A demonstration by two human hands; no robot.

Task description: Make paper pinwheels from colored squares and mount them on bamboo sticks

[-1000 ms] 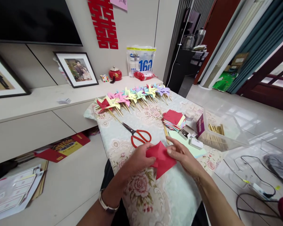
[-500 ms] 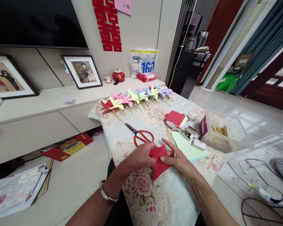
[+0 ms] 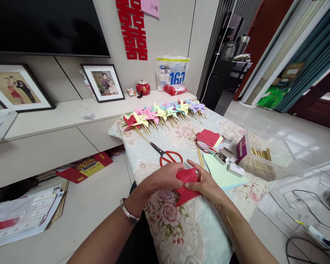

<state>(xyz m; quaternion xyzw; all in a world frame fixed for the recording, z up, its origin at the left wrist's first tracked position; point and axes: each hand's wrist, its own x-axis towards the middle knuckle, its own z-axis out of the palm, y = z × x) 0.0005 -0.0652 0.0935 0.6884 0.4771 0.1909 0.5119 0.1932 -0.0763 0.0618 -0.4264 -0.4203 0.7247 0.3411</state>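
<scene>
red paper [image 3: 189,187]: bent, pointed, on the scissors' [image 3: 170,157] near side
left hand [image 3: 165,177]: pinching paper's left side
right hand [image 3: 205,183]: pinching its right side, forefinger raised
tear/crease risk: uneven pull or over-tight pinch, probably

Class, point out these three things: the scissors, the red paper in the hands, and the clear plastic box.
Scissors [image 3: 161,152]: head view, at the pivot.
Red paper [image 3: 189,175]: head view, on its upper part.
Clear plastic box [image 3: 257,170]: head view, on its near wall.
</scene>
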